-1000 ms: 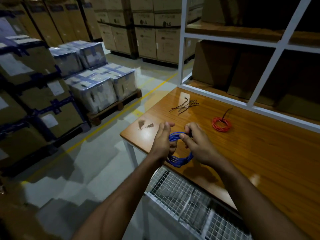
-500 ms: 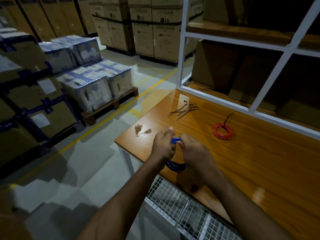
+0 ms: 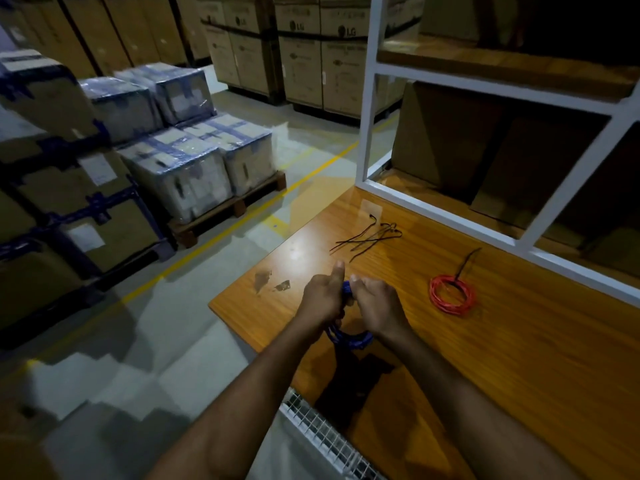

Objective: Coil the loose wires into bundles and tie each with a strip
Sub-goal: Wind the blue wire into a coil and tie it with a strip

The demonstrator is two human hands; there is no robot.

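A coil of blue wire (image 3: 349,336) hangs between my two hands above the near left corner of the wooden table (image 3: 519,341). My left hand (image 3: 323,296) grips the top of the coil, thumb raised. My right hand (image 3: 377,304) grips the same top part from the other side, knuckles up. Most of the coil's upper half is hidden by my fingers. A red wire coil (image 3: 452,295) with a dark strip through it lies on the table to the right. Several loose dark tie strips (image 3: 369,235) lie farther back.
A white shelf frame (image 3: 367,109) with brown boxes stands along the table's back edge. A white wire-mesh panel (image 3: 329,438) sits below the table's front edge. Wrapped cartons on a pallet (image 3: 194,161) and stacked boxes fill the floor to the left.
My hands have closed together over the top of the blue coil. The coil, held wide and open a second ago, now hangs narrow beneath them.
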